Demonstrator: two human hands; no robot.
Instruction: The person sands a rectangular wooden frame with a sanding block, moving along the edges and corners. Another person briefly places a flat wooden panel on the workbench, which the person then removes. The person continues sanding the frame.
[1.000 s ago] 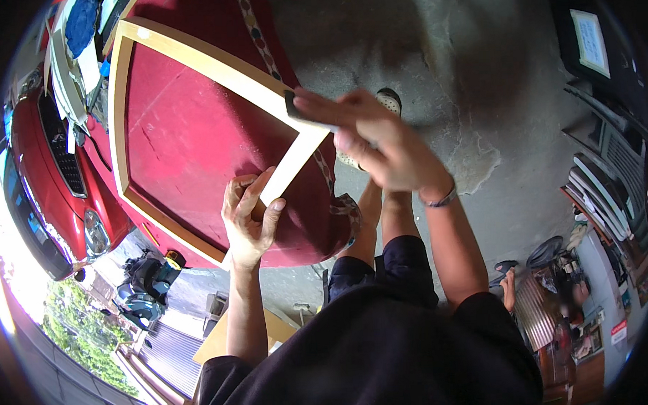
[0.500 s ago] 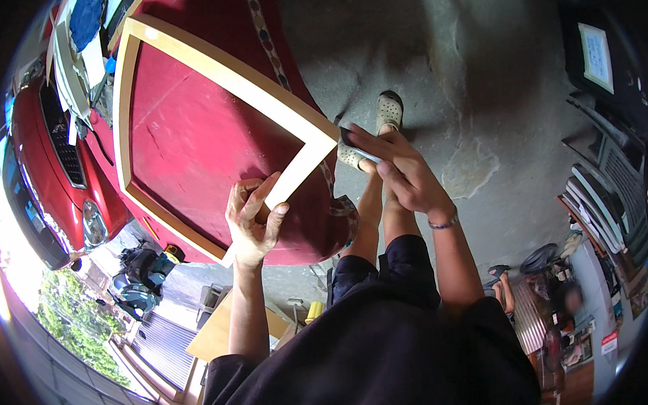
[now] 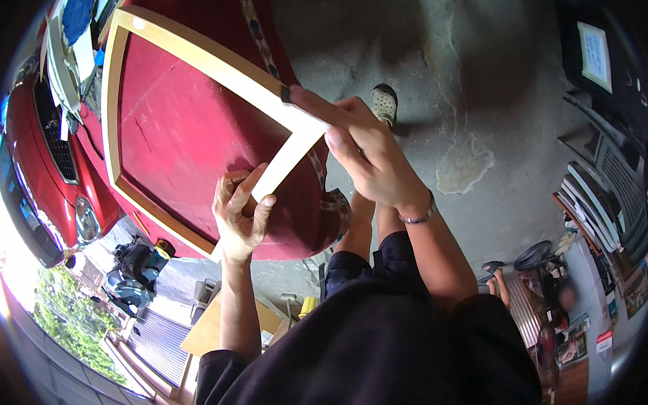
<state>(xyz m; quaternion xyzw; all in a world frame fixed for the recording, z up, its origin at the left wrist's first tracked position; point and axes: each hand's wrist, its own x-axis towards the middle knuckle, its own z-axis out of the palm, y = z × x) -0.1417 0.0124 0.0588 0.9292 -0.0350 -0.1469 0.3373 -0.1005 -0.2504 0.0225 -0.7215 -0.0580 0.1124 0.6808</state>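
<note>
A pale wooden frame (image 3: 208, 59) lies tilted over a table covered with a red cloth (image 3: 193, 128). My left hand (image 3: 237, 216) is closed around the frame's near rail, thumb on one side and fingers on the other. At the corner nearest me, my right hand (image 3: 369, 158) presses a flat dark-edged piece, perhaps sandpaper or a sanding pad (image 3: 286, 94), against the outer side of the long rail. Most of that piece is hidden under my fingers.
Left of the table stands a red car (image 3: 55, 162), with a scooter (image 3: 134, 273) nearer me. A patterned border (image 3: 256, 33) edges the cloth. Stacked panels (image 3: 588, 207) lean at the right. My clog (image 3: 385, 104) is on the concrete floor; another person's foot (image 3: 493, 266) shows behind.
My right hand has moved left and up, bringing the flat dark piece from just beyond the corner onto the frame's outer edge. The frame and my left hand have shifted slightly left.
</note>
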